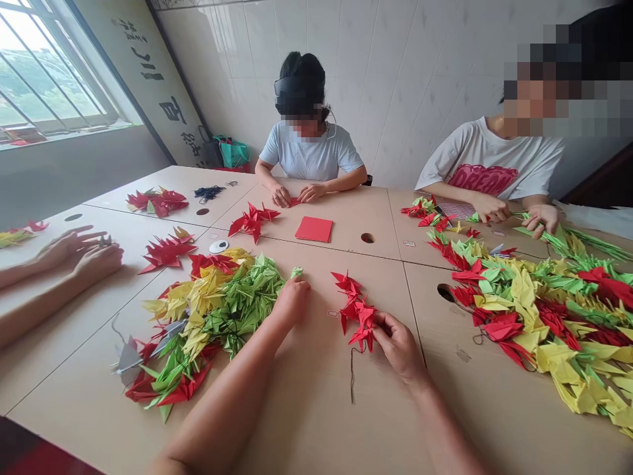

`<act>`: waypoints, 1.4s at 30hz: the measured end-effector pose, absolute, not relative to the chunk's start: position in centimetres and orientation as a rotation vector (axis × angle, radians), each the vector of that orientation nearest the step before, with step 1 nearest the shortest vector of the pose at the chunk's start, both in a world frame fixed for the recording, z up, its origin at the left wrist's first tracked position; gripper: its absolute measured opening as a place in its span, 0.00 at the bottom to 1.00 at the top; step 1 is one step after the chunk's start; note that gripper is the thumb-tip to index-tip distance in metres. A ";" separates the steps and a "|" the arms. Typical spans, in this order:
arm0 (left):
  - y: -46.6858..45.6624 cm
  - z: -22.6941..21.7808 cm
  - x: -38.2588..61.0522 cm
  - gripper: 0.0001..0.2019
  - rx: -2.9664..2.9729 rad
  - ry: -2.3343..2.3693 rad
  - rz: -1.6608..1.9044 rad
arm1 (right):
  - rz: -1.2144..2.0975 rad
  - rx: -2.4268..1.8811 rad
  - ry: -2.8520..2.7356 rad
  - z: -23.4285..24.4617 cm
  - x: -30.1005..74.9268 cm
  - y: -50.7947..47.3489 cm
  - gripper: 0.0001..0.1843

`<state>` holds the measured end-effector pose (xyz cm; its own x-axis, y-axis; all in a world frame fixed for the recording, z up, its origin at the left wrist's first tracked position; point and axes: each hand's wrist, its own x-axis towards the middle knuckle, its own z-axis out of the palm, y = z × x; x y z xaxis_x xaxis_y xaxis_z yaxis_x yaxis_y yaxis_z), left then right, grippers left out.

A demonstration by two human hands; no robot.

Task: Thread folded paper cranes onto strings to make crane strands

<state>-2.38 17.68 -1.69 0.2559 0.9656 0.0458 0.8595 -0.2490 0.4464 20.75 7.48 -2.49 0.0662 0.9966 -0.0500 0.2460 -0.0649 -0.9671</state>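
Note:
My right hand (399,344) pinches the lower end of a short strand of red folded paper cranes (363,313). From that end a dark thread (352,376) trails over the table toward me. My left hand (293,300) is closed at the right edge of a heap of cranes, with a green paper crane (297,272) poking out beyond the fingers. Its fingertips are mostly hidden behind the back of the hand. The heap holds strung green cranes (242,300), yellow cranes (198,290), red ones and a few grey ones.
A large pile of strung cranes (539,316) covers the right side. Red paper squares (314,229) and a white roll (218,246) lie farther back. The table (316,422) has round holes (367,237). Co-workers sit opposite; another person's hands (93,254) rest at left.

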 end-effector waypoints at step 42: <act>17.2 -0.7 -2.1 0.10 2.165 1.782 0.380 | 1.113 -1.444 -1.287 -2.9 20.9 7.5 0.15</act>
